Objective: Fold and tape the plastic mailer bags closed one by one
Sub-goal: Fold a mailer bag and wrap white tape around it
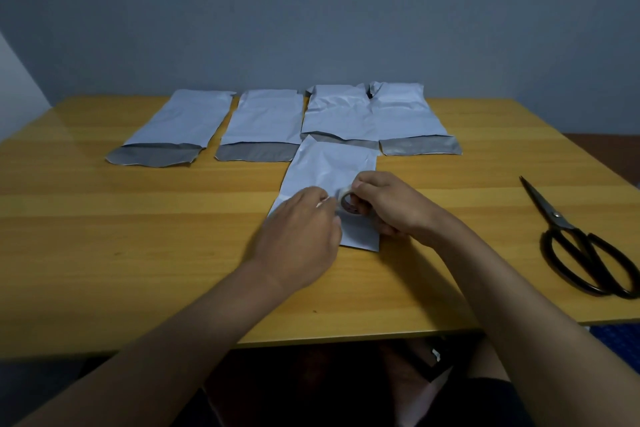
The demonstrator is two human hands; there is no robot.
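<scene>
The right hand (388, 204) grips a tape roll (349, 202) over the near bag (329, 166), whose contents are hidden. The left hand (301, 229) pinches something pale, seemingly the tape's end, too blurred to tell.

A wood-grain tabletop (138, 236) with a smooth, faintly glossy yellow-brown finish carries thin white plastic mailer bags (263, 118), creased and softly sheened, their open flaps showing a duller grey inner face. Between the left grip (301, 222) and right grip (388, 204), a small roll of pale, translucent-looking tape (348, 201) sits over a wrinkled bag (329, 166). Well to the right of the right grip lie scissors (581, 246) with dark metal blades and glossy black handles.
</scene>
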